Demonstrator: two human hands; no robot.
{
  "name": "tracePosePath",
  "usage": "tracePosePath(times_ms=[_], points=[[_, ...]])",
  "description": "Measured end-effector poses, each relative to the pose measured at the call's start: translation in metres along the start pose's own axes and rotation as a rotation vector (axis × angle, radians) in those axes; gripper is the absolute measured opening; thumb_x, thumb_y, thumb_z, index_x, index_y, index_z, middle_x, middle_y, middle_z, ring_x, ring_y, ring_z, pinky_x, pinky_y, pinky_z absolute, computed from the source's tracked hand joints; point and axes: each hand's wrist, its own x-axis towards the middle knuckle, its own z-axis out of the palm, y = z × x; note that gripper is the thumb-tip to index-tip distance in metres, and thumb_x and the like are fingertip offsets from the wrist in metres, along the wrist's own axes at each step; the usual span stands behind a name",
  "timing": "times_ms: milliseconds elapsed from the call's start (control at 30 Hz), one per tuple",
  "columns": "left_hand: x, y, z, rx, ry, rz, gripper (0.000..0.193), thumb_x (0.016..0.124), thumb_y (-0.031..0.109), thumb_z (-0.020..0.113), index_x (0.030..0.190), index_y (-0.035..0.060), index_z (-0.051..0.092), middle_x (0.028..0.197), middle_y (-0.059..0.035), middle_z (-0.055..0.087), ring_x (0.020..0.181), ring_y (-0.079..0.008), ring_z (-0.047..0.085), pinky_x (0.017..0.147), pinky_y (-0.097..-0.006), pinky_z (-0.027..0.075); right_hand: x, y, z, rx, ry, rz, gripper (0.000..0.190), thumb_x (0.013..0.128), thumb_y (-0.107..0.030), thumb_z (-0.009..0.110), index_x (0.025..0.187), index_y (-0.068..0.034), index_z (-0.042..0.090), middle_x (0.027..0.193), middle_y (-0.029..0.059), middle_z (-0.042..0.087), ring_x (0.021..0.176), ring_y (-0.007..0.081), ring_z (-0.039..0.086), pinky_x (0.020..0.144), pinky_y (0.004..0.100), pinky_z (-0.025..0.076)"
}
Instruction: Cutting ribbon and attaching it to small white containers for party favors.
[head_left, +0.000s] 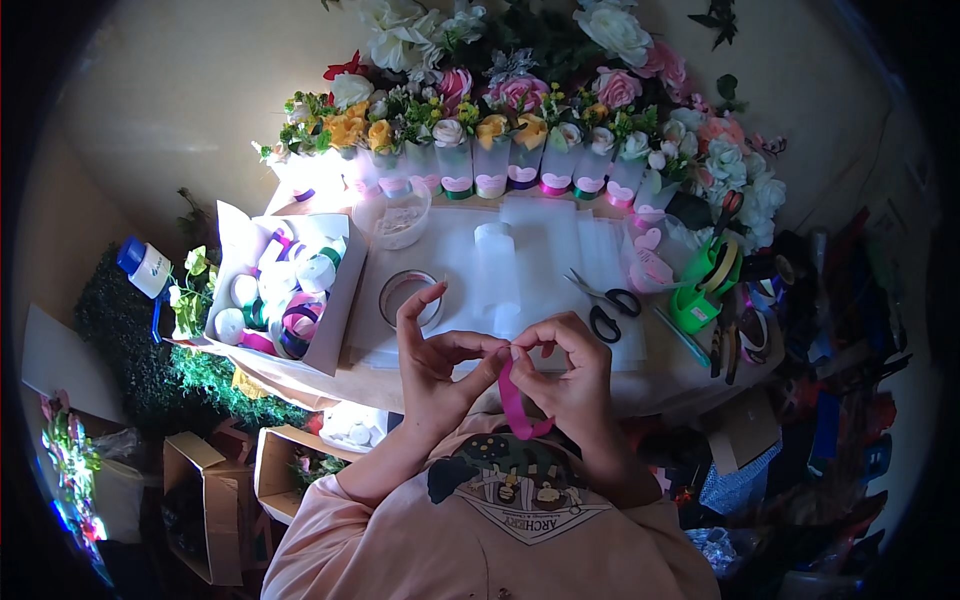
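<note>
Both my hands meet above the front of the table. A strip of magenta ribbon (513, 401) hangs in a curve from between them. My left hand (444, 367) pinches the ribbon's upper end between thumb and index finger, its little finger raised. Opposite it, my right hand (571, 364) pinches the same end, with fingertips touching those of the left. Just beyond the hands, a translucent white plastic cylinder (493, 259) lies on translucent sheets (547, 247). Black-handled scissors (609, 306) lie partly open right of it. A roll of tape (384, 300) rests to the left, partly behind my raised finger.
At left, a white box (354, 270) holds rolled ribbons. A clear tub (394, 225) stands behind. Artificial flowers in translucent, ribbon-banded holders (491, 169) line the back. On the right are a green tape dispenser (697, 304), a bag of pink heart labels (649, 262) and a teal pen (682, 336).
</note>
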Motion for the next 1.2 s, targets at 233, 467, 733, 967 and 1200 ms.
tracePosePath(times_ms=[233, 467, 733, 967, 1200], points=[[0.0004, -0.0013, 0.0013, -0.001, 0.016, -0.002, 0.078, 0.067, -0.007, 0.070, 0.127, 0.0055, 0.021, 0.077, -0.0094, 0.063, 0.076, -0.0159, 0.064, 0.076, -0.0290, 0.051, -0.0040, 0.0051, 0.0027, 0.041, -0.012, 0.034, 0.016, 0.063, 0.001, 0.067, 0.075, -0.004, 0.058, 0.072, 0.0036, 0.058, 0.063, 0.0136, 0.053, 0.057, 0.0256, 0.043], [0.0021, -0.0038, 0.0007, -0.012, 0.034, -0.031, 0.079, 0.066, -0.007, 0.070, 0.126, 0.0058, 0.021, 0.074, -0.0090, 0.063, 0.073, -0.0154, 0.064, 0.074, -0.0283, 0.051, -0.0037, 0.0050, 0.0033, 0.061, -0.033, 0.080, 0.015, 0.062, 0.001, 0.067, 0.074, -0.003, 0.058, 0.071, 0.0041, 0.058, 0.062, 0.0133, 0.052, 0.057, 0.0255, 0.043], [0.0021, -0.0040, -0.0003, -0.037, 0.036, -0.077, 0.079, 0.066, -0.007, 0.070, 0.127, 0.0061, 0.021, 0.074, -0.0092, 0.063, 0.073, -0.0157, 0.064, 0.073, -0.0287, 0.052, -0.0061, 0.0039, -0.0002, 0.122, -0.112, 0.166, 0.013, 0.067, 0.009, 0.061, 0.077, 0.001, 0.058, 0.078, 0.0022, 0.054, 0.070, 0.0074, 0.047, 0.065, 0.0206, 0.039], [0.0023, -0.0059, -0.0024, -0.049, 0.011, -0.069, 0.080, 0.067, -0.007, 0.069, 0.128, 0.0063, 0.019, 0.074, -0.0093, 0.063, 0.074, -0.0163, 0.064, 0.073, -0.0288, 0.052, -0.0072, 0.0060, -0.0003, 0.146, -0.101, 0.181, 0.014, 0.065, 0.006, 0.065, 0.076, -0.001, 0.059, 0.074, 0.0030, 0.056, 0.066, 0.0095, 0.049, 0.062, 0.0227, 0.041], [0.0026, -0.0035, -0.0027, -0.053, -0.006, -0.065, 0.082, 0.067, -0.008, 0.069, 0.129, 0.0074, 0.017, 0.075, -0.0096, 0.063, 0.075, -0.0168, 0.064, 0.073, -0.0291, 0.052, -0.0066, 0.0088, 0.0017, 0.128, -0.083, 0.141, 0.016, 0.064, 0.000, 0.068, 0.077, -0.003, 0.060, 0.072, 0.0036, 0.057, 0.063, 0.0115, 0.049, 0.059, 0.0248, 0.042]])
